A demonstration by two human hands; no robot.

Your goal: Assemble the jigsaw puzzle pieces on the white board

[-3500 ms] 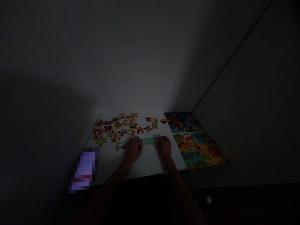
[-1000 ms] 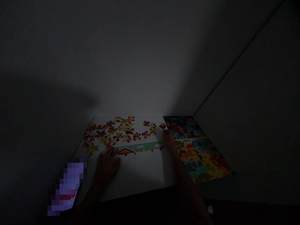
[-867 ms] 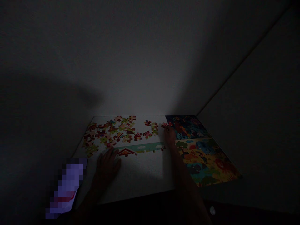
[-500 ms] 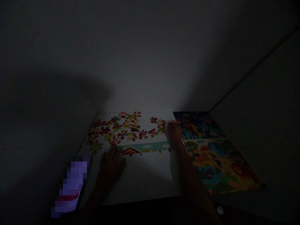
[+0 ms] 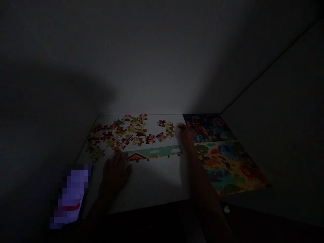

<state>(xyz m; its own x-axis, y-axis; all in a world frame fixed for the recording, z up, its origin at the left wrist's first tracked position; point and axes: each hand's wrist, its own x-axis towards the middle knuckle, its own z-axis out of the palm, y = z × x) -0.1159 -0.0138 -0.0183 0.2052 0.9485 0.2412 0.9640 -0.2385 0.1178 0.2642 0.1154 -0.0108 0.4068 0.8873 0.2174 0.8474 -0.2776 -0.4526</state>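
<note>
My left hand (image 5: 115, 173) lies on the white tabletop with its fingers spread. Its fingertips reach the left end of a joined puzzle strip (image 5: 159, 152) showing sky, clouds and a red roof. Farther right, my right hand (image 5: 187, 135) is closed in a pinch on a small dark puzzle piece (image 5: 181, 127); the picture on it is too dark to read. A few loose puzzle pieces (image 5: 160, 136) lie just left of that hand. Beyond my left hand, many more pieces (image 5: 128, 130) are scattered and partly overlap.
Two puzzle pictures, a dark blue one (image 5: 211, 127) and a yellow animal scene (image 5: 227, 165), lie along the right side. A lit, blurred-out screen (image 5: 72, 194) stands at the left edge. A pale wall (image 5: 157, 67) rises behind the table, and the room is dim.
The view has shifted slightly. My right hand's fingers have turned, and a dark puzzle piece now shows at their tips. My left hand stays spread on the table.
</note>
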